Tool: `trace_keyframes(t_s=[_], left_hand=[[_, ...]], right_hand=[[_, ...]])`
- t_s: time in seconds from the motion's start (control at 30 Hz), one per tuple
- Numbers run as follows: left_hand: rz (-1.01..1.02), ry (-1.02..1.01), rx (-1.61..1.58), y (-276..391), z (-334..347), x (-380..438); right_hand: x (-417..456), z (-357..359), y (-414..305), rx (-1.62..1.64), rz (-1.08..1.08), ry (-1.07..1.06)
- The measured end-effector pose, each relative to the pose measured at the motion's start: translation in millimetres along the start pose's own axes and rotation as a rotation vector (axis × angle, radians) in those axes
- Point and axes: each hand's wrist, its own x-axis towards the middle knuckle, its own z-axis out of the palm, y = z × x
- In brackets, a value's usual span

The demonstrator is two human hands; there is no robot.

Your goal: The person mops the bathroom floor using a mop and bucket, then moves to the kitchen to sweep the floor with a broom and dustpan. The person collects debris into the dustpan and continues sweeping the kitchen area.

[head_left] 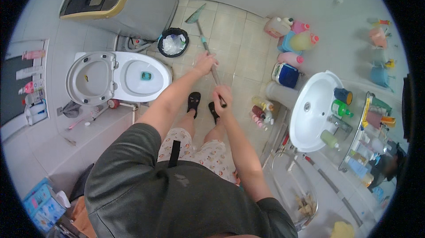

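Both hands are on the long pole of a floor squeegee (215,75), which slants away from me over the tiles. My left hand (206,63) is closed around the pole's middle part. Nearer my body, my right hand (222,98) grips the pole close to its end. The squeegee's greenish triangular head (196,14) lies on the floor tiles (229,25) near the far wall. Left of the pole stands a black-lined waste bin (173,42) with white crumpled waste inside.
A toilet (142,77) with its lid up stands at left, below a washing machine (142,9). Detergent bottles (300,42) line the right wall. Smaller bottles (262,110) stand beside the washbasin (308,118). My feet in black shoes (194,101) are on the floor.
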Motion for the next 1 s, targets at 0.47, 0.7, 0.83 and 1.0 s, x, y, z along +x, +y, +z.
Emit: trace_keyframes(t_s=[0.47, 0.7, 0.83, 1.0], left_hand=[[0.735, -0.559, -0.253, 162, 22, -123], [0.951, -0.719, -0.491, 196, -3, -218], [0.954, -0.706, -0.549, 203, -29, -229], [0.872, -0.418, -0.580, 209, -28, -218]], right_hand=[[-167, -7, -186, -0.039, 0.401, 0.719], [-236, -16, -265, 0.069, 0.354, 0.592], [-240, -19, -287, 0.003, 0.321, 0.528], [-191, -68, -320, -0.025, 0.355, 0.388]])
